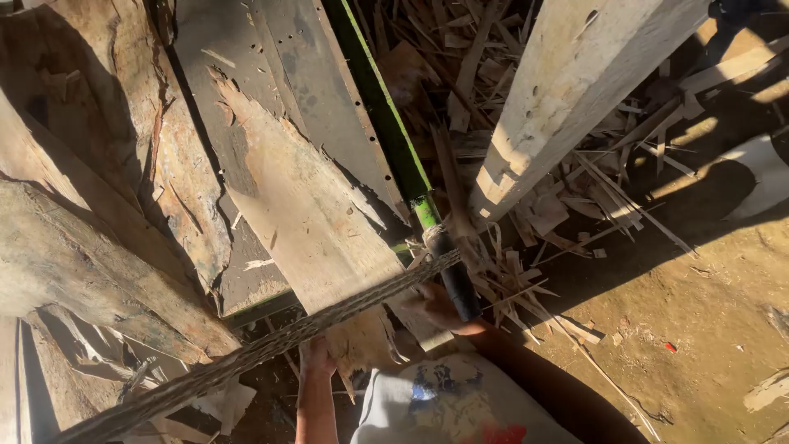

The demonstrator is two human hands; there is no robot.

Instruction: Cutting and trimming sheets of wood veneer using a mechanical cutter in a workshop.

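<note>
My right hand (436,306) grips the black handle end of a long green bar (393,136) that runs up and away along the edge of a grey board. My left hand (316,360) reaches up under a splintered, pale plank (304,210) and holds its ragged lower end. A braided rope or strap (246,355) runs diagonally across in front of both hands, from lower left to the bar's handle. My light printed shirt shows at the bottom.
Weathered planks (90,247) lean at the left. A thick pale timber post (567,90) rises at the upper right. Wood slivers and scraps (542,222) litter the ground behind it, with packed dirt (707,312) at the right.
</note>
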